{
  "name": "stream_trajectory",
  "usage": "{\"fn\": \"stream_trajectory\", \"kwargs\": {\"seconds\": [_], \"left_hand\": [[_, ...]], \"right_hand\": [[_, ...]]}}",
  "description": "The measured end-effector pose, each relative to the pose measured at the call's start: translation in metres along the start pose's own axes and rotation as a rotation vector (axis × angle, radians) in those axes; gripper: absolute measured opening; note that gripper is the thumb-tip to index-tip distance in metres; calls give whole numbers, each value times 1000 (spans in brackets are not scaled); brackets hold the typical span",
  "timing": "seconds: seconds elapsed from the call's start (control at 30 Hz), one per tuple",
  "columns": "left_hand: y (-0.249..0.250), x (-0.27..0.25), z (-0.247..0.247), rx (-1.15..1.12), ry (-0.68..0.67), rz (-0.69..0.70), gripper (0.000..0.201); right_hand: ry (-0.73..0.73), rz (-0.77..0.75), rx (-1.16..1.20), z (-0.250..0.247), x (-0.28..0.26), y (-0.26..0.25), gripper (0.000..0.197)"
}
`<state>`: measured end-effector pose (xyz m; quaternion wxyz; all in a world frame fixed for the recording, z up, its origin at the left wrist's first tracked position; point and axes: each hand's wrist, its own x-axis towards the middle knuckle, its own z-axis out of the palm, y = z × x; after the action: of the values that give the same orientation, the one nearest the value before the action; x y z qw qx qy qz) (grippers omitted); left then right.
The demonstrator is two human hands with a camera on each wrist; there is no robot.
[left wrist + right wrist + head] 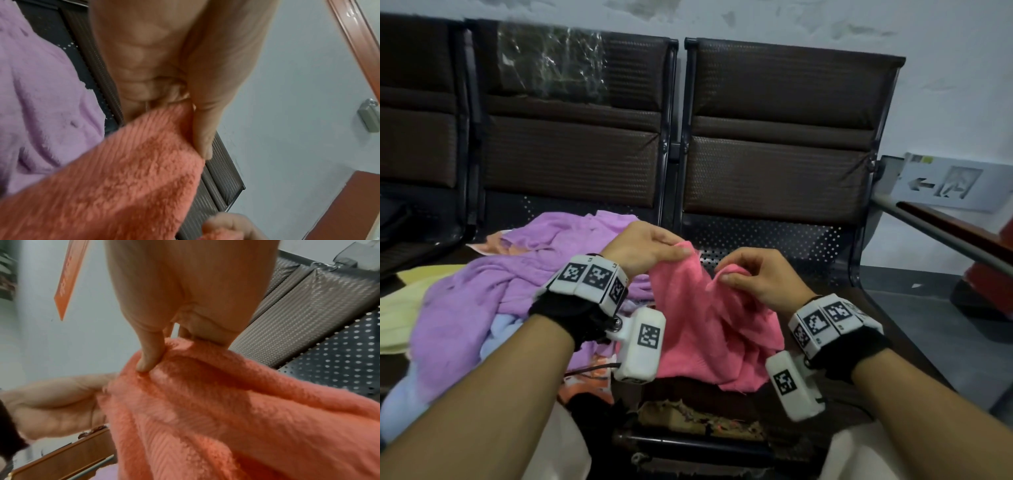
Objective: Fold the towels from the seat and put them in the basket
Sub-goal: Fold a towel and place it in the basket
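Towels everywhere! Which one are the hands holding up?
The pink towel. The left hand and right hand each pinch its top edge, while the purple towel and yellow towel lie untouched on the seat.

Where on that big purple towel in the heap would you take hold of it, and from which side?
Probably at its far edge, coming from above. The purple towel lies crumpled over the seat with other towels under its near part, while its far edge lies exposed on top. Both the left hand and right hand now pinch the pink towel, so it waits.
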<state>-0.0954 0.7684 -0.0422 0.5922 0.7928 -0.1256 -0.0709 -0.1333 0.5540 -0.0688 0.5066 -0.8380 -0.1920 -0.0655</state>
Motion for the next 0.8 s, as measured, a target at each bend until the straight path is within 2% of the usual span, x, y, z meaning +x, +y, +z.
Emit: {"fn": "stream_trajectory", "kwargs": {"seconds": [0.1,0.23,0.33,0.4,0.5,0.67,0.73,0.8], "left_hand": [[-2,3,3,-78,34,1,22],[-3,1,21,-198,26,10,21],[1,-3,33,-289,-45,-44,30],[5,-6,36,-346,-123,-70,36],[7,-12,41,-335,-239,7,29],[-1,-7,45,-192,-120,39,29],[-6,-4,40,47,-60,117,21],[-11,-4,32,397,7,250,13]], "right_hand": [[-41,-49,36,3,-1,-10,15],[108,-47,80,13,2,-16,12],[249,47,49,22,5,-11,3],[334,113,54,24,8,-7,7],[398,170,128,23,11,-4,8],[372,203,261,21,12,-5,7],[339,172,258,17,11,-5,10],[262,136,203,13,9,-4,15]]}}
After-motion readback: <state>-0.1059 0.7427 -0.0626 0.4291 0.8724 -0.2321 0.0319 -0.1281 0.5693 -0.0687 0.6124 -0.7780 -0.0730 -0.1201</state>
